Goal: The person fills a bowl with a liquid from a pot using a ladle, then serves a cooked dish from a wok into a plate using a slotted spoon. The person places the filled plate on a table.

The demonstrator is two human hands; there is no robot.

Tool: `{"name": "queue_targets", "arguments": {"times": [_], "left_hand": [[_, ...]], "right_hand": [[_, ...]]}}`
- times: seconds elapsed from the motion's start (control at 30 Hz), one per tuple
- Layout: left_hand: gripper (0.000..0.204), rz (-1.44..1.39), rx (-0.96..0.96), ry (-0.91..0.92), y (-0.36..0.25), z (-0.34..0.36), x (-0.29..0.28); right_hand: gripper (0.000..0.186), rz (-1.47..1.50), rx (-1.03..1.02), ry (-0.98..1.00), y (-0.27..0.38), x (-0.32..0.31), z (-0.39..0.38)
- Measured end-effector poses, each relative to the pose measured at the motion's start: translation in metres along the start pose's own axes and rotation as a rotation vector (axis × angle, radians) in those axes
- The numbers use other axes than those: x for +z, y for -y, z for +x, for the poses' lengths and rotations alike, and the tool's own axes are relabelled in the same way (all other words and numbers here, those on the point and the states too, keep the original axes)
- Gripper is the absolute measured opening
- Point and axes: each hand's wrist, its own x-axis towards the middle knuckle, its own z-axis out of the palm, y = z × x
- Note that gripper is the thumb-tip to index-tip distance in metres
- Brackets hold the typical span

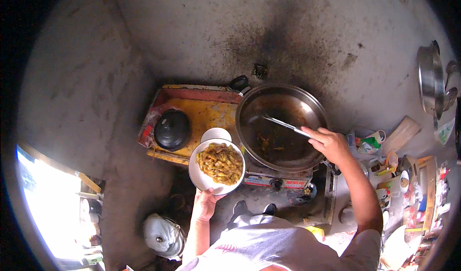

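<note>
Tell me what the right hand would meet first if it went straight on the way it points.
Probably the wok's left inner wall, met by the utensil the right hand holds; height is unclear, so it could pass above.

Printing shows most plainly on the front panel [258, 180] of the stove: toward its left end a pale blue-and-white label carries small lettering, and toward its right end a red label [297, 182] bears lighter characters, with the black knob [275, 184] between them. Both are too small to read with certainty. A reddish emblem [225, 248] sits on the left chest of the pale shirt [273, 240]; whether it includes letters cannot be told. Any print on the green-and-white packet [369, 145] at right is too blurred to read.
</note>
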Motion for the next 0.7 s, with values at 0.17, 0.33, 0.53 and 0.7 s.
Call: {"name": "queue_targets", "arguments": {"times": [0.17, 0.33, 0.53, 0.7], "left_hand": [[0.071, -0.006, 0.004, -0.022, 0.0, -0.003, 0.0], [0.061, -0.01, -0.04, 0.02, 0.002, 0.001, -0.01], [0.059, -0.033, -0.058, 0.016, 0.005, 0.006, -0.022], [0.061, -0.026, -0.08, 0.028, 0.009, 0.013, -0.03]], "right_hand": [[0.036, 0.139, 0.193, 0.123, -0.023, -0.038, -0.011], [0.038, 0.07, 0.173, -0.084, -0.029, 0.007, 0.014], [0.04, 0.274, 0.235, 0.171, -0.019, -0.014, 0.0], [0.036, 0.187, 0.428, 0.187, 0.012, 0.007, 0.019]]}}
